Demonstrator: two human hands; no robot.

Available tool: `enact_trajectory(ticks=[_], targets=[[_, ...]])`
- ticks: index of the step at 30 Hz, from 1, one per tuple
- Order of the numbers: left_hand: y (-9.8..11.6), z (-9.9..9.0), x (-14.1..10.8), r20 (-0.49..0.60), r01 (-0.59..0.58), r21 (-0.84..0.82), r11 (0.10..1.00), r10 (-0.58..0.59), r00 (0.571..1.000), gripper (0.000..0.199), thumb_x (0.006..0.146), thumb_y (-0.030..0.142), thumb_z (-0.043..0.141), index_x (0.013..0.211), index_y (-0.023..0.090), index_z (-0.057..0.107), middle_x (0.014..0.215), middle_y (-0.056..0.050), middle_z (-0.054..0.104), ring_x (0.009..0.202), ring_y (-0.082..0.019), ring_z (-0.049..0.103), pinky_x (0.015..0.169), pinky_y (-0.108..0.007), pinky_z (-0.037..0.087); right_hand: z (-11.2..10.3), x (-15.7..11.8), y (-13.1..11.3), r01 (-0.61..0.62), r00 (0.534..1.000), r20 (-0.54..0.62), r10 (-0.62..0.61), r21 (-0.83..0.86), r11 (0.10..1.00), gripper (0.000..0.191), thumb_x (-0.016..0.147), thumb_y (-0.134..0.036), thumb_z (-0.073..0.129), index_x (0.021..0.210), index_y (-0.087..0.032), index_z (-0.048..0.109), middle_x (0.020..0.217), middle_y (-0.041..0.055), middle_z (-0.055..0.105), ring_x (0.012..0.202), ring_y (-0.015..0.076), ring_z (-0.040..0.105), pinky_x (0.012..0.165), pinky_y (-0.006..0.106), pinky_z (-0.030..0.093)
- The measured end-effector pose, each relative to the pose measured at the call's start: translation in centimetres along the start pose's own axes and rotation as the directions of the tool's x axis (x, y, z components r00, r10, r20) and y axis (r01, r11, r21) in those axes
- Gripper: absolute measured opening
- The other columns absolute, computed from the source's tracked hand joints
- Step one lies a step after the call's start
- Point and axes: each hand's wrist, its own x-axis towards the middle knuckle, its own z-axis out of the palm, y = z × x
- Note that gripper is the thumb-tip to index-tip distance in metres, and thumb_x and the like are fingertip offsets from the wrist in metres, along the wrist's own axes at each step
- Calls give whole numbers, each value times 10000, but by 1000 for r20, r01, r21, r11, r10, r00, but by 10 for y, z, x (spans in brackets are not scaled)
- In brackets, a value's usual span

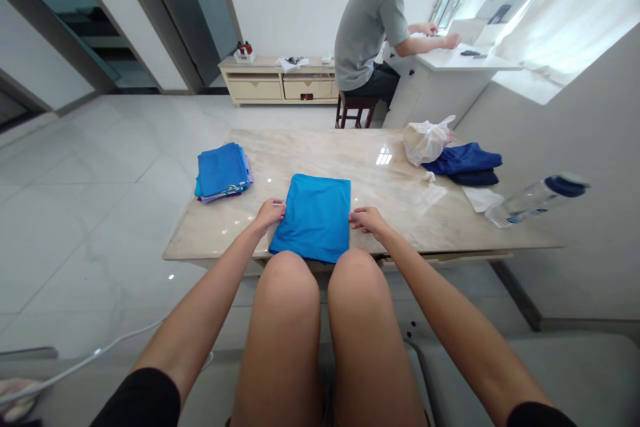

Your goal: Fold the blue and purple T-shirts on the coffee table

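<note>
A bright blue cloth (317, 217), folded into a rough square, lies on the marble-look table right in front of my knees. Its near edge reaches the table's front edge. At its left side, my left hand (271, 212) has the fingers closed on the cloth's border. My right hand (367, 220) pinches the opposite border with its fingertips, the other fingers slightly curled. Light creases run across the cloth's middle.
A stack of folded cloths (223, 172) sits at the table's left end. Toward the right are a white plastic bag (425, 140), dark blue fabric (465, 159) and a clear water bottle (537, 200). Beyond the table, a person (370, 20) sits at a white desk (450, 60).
</note>
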Motion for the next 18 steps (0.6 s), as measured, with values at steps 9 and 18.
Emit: enact_trajectory(ticks=[9,18], targets=[[-9,-11,48,234,154,-3,988,-149,961,643,623,781,961,656,213,660,602,-48,651,572,-186,585,517,-290,339,1,38,0,-135,974,164,154,-122,983,555,938,-640,860,681,-191,659,536,-22,498,517,99,359,496,271,268],[9,-13,24,245,84,-210,974,-31,969,815,449,776,1007,1004,195,871,1000,-101,852,890,-258,706,765,-340,455,-20,22,-14,160,984,91,-152,-91,983,595,768,-752,878,713,-218,623,671,-31,487,648,123,370,555,283,269]])
